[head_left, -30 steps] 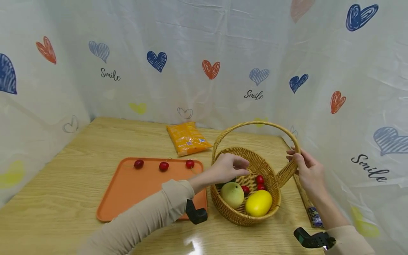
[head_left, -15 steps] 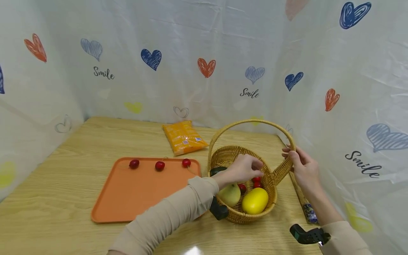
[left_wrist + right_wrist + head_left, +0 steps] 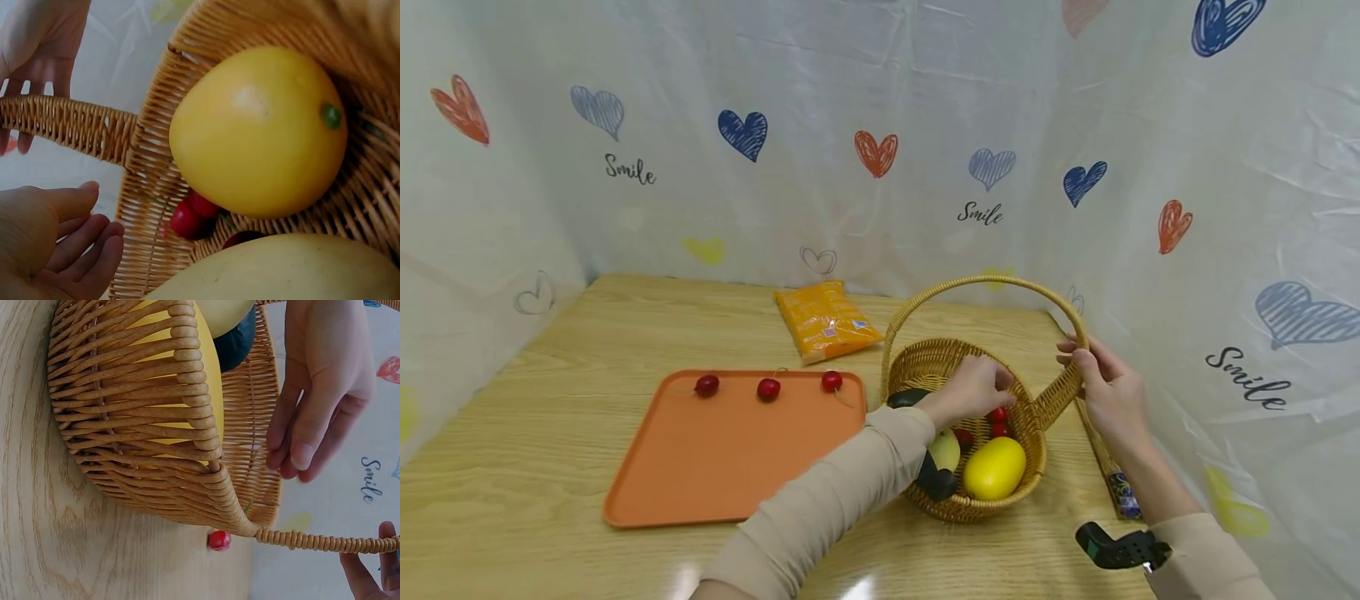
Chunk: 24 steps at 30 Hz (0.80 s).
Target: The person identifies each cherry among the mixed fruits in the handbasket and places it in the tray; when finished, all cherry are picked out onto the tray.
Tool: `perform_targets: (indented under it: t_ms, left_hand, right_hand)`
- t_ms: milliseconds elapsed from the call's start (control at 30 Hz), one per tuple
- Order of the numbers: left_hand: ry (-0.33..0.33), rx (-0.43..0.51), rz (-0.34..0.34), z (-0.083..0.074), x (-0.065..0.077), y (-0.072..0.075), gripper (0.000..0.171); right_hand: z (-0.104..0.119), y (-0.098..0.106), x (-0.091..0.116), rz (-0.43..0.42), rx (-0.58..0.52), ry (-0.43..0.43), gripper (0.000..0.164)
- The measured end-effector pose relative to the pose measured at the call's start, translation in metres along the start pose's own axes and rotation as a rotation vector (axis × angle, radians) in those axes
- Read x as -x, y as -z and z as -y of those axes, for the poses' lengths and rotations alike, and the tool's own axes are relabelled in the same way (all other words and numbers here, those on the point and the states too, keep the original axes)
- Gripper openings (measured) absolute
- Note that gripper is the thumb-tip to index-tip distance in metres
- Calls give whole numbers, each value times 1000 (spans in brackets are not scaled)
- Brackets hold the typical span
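A wicker basket [image 3: 966,508] with a tall arched handle [image 3: 970,283] stands on the wooden table. My right hand [image 3: 1116,396] grips the right side of that handle, fingers curled round it. Over the basket hangs my left hand [image 3: 973,387], fingers loosely bent with nothing between them, as the left wrist view [image 3: 62,244] also shows. Close below its fingertips lie red cherries [image 3: 1000,429]. A smooth yellow fruit [image 3: 995,468] sits at the basket's front. Beside it is a pale green-yellow fruit [image 3: 281,272], partly hidden by my left wrist. A dark green item [image 3: 906,397] lies at the left.
To the left is an orange tray [image 3: 722,458] with three stemmed cherries [image 3: 768,389] along its far edge. An orange plastic packet [image 3: 827,321] lies behind. A long item with a blue patterned end [image 3: 1123,496] lies right of the basket, beside the curtain [image 3: 1187,292].
My left hand has moved right and in over the basket, toward the cherries. The right hand keeps its hold on the handle. The head view has shifted slightly.
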<state>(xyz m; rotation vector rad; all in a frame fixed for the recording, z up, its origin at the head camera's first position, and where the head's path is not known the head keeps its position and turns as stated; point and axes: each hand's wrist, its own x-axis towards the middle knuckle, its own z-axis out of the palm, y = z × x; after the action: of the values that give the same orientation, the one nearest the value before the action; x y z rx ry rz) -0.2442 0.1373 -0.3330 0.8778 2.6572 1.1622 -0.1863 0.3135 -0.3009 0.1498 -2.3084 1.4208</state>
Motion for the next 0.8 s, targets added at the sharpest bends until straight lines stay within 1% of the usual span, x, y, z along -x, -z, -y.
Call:
perform_targets:
  t_ms: [100, 267, 333, 400, 500, 600, 667, 733, 800]
  left_hand:
    - [34, -6, -8, -2, -5, -2, 29]
    - [131, 36, -41, -5, -10, -5, 23]
    - [151, 32, -51, -5, -13, -6, 17]
    - [173, 27, -59, -4, -15, -6, 18]
    - [193, 24, -61, -2, -17, -6, 14]
    - [239, 37, -64, 0, -19, -7, 17]
    - [275, 53, -61, 2, -21, -10, 27]
    - [320, 63, -70, 2, -22, -13, 34]
    - [366, 89, -92, 1, -22, -15, 33]
  right_hand:
    - [0, 0, 0, -3, -6, 1, 41]
    - [0, -1, 0, -3, 5, -3, 41]
    - [0, -1, 0, -3, 17, 0, 41]
    - [0, -2, -1, -4, 24, 3, 41]
    - [1, -3, -1, -11, 24, 2, 41]
    - [3, -4, -1, -16, 16, -10, 41]
    - [3, -4, -1, -23, 16, -14, 41]
    - [1, -4, -1, -24, 11, -12, 42]
    - [0, -4, -1, -29, -2, -5, 41]
